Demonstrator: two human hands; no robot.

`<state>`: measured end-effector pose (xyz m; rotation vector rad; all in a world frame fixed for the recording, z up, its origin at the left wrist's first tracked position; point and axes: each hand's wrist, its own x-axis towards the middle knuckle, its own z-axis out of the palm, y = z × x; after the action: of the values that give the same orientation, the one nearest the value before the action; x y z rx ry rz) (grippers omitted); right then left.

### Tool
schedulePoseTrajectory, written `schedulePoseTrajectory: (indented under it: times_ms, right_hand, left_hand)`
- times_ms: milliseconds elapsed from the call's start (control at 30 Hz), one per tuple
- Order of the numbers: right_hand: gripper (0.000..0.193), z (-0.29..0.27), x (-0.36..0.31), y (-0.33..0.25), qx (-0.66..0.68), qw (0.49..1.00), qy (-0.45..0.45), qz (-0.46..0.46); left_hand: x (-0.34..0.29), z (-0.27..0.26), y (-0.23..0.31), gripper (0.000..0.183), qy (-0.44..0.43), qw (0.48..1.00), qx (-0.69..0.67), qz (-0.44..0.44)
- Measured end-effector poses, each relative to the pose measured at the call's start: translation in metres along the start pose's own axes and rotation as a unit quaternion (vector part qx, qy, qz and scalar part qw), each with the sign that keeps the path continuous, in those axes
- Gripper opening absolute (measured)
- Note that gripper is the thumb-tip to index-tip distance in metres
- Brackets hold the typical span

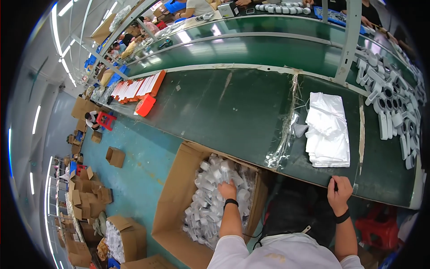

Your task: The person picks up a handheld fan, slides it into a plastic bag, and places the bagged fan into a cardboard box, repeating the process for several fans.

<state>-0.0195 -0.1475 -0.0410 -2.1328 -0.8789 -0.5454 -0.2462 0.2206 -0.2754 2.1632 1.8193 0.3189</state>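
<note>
My left hand (227, 190) reaches into a large cardboard box (172, 197), its fingers closed at one of the plastic-bagged white devices (204, 201) heaped inside; the fingertips are partly hidden. My right hand (340, 189) is curled into a loose fist at the front edge of the green worktable (215, 105), with nothing visible in it. Just beyond it lies a stack of white plastic bags (328, 134). On the right, grey-white handled devices with round heads (389, 101) form a pile on the table.
Orange-and-white cards (141, 87) and a red-orange container (145, 106) lie at the table's far left. A metal post (348, 45) rises beyond the bags. Cardboard boxes (127, 237) stand on the floor at left, a red stool (380, 227) at lower right. Other people work beyond the conveyor.
</note>
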Motion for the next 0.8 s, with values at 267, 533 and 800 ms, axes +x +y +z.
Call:
schedulePoseTrajectory:
  times_ms: [267, 533, 800]
  right_hand:
    - [0.013, 0.003, 0.002, -0.009, 0.001, 1.000, 0.001, 0.003]
    - [0.012, 0.002, 0.007, -0.002, -0.024, 0.999, 0.031, 0.011]
    - [0.009, -0.026, 0.001, 0.003, 0.139, 0.981, 0.021, 0.132]
  left_hand:
    - [0.030, -0.008, -0.019, 0.030, -0.021, 0.977, -0.141, 0.157]
    - [0.025, -0.146, 0.073, 0.017, 0.104, 0.929, -0.337, 0.115]
    - [-0.057, -0.181, 0.245, 0.019, -0.047, 0.827, -0.472, 0.301]
